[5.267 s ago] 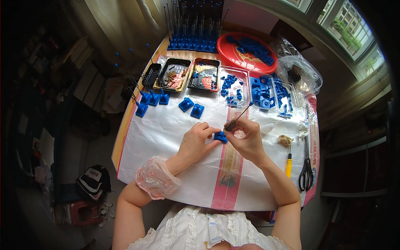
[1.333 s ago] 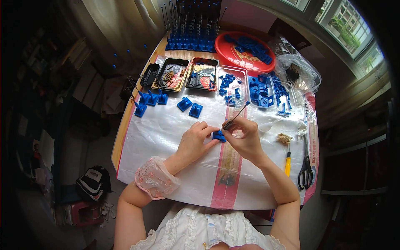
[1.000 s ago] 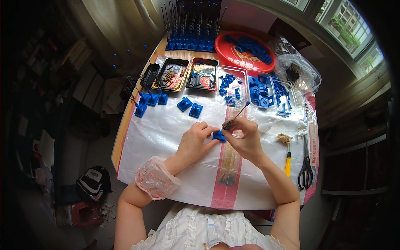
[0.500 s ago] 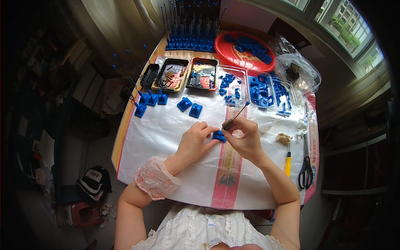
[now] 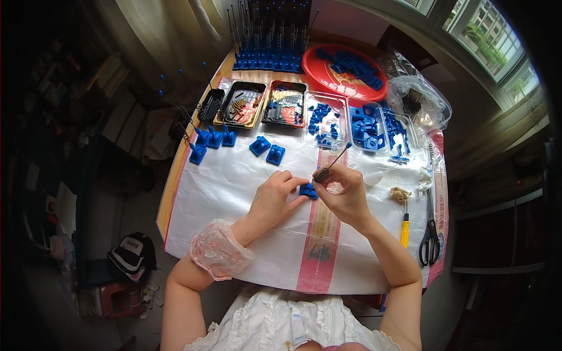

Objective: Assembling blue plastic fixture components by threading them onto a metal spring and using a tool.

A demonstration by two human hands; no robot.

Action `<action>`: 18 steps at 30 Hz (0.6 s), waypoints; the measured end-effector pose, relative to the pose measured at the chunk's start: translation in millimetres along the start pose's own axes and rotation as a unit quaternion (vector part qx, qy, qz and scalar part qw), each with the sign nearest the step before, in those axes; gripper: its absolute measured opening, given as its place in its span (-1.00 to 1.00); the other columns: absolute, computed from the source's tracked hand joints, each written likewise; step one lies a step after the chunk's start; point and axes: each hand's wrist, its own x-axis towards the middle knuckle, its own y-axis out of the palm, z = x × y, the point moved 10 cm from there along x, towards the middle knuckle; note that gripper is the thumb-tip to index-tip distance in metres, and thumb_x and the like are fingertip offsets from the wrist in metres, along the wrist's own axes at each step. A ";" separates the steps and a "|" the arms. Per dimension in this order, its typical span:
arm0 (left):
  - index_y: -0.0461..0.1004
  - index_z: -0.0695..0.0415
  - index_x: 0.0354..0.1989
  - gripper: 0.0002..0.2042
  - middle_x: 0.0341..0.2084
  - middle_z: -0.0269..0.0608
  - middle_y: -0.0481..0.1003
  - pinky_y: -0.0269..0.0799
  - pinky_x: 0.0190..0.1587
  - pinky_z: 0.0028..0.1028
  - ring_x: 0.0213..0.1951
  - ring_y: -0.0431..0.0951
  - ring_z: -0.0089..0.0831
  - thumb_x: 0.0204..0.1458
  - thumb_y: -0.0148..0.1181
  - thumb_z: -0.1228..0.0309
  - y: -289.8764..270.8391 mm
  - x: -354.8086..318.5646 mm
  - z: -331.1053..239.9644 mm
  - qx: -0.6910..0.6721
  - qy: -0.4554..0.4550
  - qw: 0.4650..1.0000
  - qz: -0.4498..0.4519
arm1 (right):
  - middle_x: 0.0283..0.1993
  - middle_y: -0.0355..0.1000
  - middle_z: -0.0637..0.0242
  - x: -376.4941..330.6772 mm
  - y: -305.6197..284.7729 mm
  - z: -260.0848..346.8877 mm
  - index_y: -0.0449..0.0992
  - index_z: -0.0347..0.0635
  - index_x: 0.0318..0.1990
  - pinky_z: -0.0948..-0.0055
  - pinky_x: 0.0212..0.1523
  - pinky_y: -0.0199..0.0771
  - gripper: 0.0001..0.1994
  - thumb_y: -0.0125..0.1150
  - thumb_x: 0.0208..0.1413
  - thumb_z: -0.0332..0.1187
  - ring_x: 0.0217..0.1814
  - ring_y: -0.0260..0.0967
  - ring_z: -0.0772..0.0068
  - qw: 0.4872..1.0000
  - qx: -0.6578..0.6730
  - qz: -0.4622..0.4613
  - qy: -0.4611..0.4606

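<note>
My left hand [image 5: 275, 198] pinches a small blue plastic base [image 5: 307, 191] against the silvery sheet on the table. Between the thumb and fingers of my right hand [image 5: 344, 196] is a dark coil spring [image 5: 320, 174] at the end of a thin metal rod with a blue ball tip [image 5: 349, 144]. The rod tilts up to the right, and the spring's lower end is close above the base; my fingers hide whether they touch. Farther off lie two loose blue bases [image 5: 275, 154], and several more blue pieces [image 5: 214, 138] stand at the left.
Black trays [image 5: 241, 104] of small metal parts and clear boxes [image 5: 367, 126] of blue pieces line the back. Behind them are a red basin [image 5: 345, 73] and rows of blue bases with springs [image 5: 269, 61]. At right lie a yellow-handled tool [image 5: 405, 231] and black-handled scissors [image 5: 429, 243].
</note>
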 end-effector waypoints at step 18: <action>0.64 0.02 -0.02 -0.67 -0.39 -0.31 0.48 0.49 -0.20 -0.31 -0.28 0.53 -0.32 0.02 0.48 0.34 0.1 -0.7 0.3 0.004 0.001 1.000 0.000 | -0.32 0.63 0.19 -0.1 0.2 -0.7 0.61 -0.39 -0.27 0.47 -0.21 0.63 -0.89 0.40 0.04 -0.62 -0.29 0.66 0.43 1.000 -0.001 -0.001 0.004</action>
